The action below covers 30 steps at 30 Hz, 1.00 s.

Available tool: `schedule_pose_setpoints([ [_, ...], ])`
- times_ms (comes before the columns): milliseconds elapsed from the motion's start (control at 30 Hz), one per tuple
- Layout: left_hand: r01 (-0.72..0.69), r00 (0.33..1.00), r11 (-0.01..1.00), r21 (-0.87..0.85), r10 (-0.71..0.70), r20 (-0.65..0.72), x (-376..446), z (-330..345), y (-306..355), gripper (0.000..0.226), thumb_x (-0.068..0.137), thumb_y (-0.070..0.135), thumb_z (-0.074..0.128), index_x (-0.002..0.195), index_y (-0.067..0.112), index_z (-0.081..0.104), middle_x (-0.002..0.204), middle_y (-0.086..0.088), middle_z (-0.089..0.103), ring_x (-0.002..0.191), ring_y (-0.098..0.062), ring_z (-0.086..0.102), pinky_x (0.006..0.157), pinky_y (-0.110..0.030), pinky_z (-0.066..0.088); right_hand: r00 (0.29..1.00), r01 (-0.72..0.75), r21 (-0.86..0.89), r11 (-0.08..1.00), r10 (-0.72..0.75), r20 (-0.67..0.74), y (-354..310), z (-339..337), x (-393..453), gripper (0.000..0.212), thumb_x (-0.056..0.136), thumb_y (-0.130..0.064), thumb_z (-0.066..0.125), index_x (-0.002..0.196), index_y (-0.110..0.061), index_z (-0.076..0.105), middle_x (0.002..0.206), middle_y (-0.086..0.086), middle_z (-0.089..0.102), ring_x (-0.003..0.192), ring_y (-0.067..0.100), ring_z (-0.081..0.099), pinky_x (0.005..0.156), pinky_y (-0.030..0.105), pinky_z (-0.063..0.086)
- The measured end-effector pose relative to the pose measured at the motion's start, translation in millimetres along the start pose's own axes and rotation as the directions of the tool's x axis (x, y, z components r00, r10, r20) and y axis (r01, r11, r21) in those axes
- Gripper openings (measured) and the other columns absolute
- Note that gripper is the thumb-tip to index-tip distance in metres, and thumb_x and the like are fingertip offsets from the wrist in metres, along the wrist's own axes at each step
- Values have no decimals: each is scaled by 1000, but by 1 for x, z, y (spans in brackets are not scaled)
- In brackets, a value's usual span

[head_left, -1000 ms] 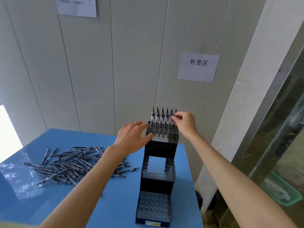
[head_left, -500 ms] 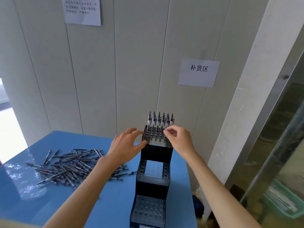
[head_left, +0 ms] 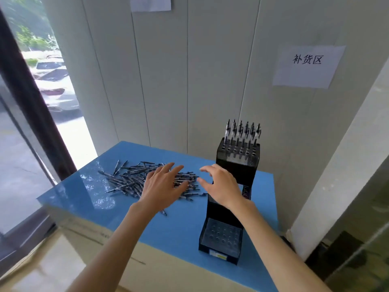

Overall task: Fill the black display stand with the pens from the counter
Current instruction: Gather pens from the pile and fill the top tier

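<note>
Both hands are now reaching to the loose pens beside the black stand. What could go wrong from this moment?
1. The right hand hangs close in front of the tall black display stand; a bump with the wrist might tip it, and the pens in its top tier could spill.
2. The pile of pens is tangled, so the left hand may drag extra ones along.
3. One pen lies near the edge of the counter and could roll off.

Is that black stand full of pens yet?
No. The stand has pens only in its top tier's back rows; the bottom tier's holes are empty.
</note>
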<state>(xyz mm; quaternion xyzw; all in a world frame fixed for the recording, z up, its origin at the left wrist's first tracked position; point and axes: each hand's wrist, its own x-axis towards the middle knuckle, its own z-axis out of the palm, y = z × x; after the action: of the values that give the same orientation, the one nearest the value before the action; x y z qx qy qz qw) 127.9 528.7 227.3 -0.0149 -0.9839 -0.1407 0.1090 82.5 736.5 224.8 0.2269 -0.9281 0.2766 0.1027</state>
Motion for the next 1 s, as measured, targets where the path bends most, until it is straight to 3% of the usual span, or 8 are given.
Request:
schedule_pose_setpoints([
  [233,127,991,990,60,-129,37,-52,-5,-77,72,89,71,35,154,40,38,162,5,36,146,-24,36,118,-46,27,994,39,20,999,-41,102,-49,59,6,39,98,-44,57,133,-26,58,128,-3,59,113,20,59,89,37,50],
  [467,199,977,976,92,-204,53,-95,-14,-172,64,96,66,45,155,39,36,163,5,34,146,-22,37,116,-45,28,986,32,33,999,-37,164,-114,131,6,37,98,-41,60,131,-24,59,124,-2,60,109,21,59,86,38,51],
  [767,210,973,977,29,-212,91,-140,-40,-298,63,98,63,45,155,37,36,164,0,33,147,-24,35,117,-45,27,980,-61,1,998,60,188,-200,216,3,37,98,-41,60,132,-26,57,127,-4,57,108,20,60,88,41,53],
  [1000,172,978,985,0,-171,122,-150,-49,-375,61,99,61,46,154,36,38,163,0,35,147,-23,36,117,-46,27,977,-141,-25,990,143,160,-244,265,7,38,98,-41,59,133,-26,57,129,-4,57,111,19,59,85,35,50],
])
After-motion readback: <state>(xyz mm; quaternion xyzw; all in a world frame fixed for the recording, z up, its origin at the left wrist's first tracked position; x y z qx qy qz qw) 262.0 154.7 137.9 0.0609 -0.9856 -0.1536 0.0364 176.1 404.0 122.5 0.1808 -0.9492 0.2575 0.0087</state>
